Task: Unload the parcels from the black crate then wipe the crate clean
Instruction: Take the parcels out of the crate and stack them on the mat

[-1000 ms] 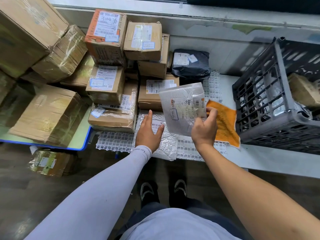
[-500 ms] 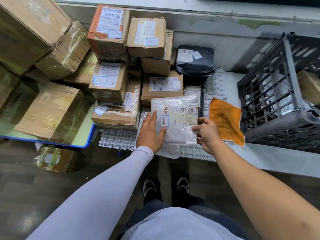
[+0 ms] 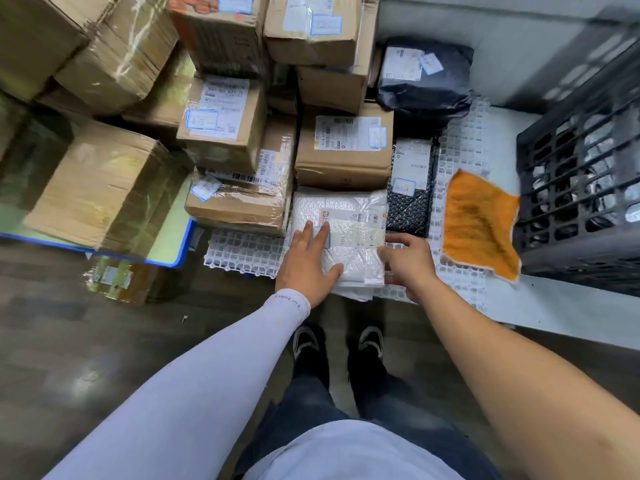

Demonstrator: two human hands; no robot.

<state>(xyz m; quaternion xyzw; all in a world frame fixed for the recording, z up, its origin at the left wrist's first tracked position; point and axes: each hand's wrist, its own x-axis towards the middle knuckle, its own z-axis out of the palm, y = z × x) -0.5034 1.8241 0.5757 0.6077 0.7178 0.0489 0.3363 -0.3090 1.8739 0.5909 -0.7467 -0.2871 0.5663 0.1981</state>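
The left hand lies flat, fingers straight, on a white bubble mailer that rests on top of another white mailer on the white plastic grid. The right hand is at the mailer's right edge, fingers bent toward it; whether its grip pinches the edge or only touches it is hard to tell from this angle. Just right of the mailers a black bubble mailer lies flat (its white label faces up), and beyond it an orange cloth lies spread over the grid's edge and the pale bench. The black crate stands at the far right on the bench, touching or nearly touching the cloth; pale wrapped parcels show through its lattice wall. Behind the mailers, brown cardboard boxes are stacked, with a dark poly bag at the back right. A small taped box sits on the floor to the left.
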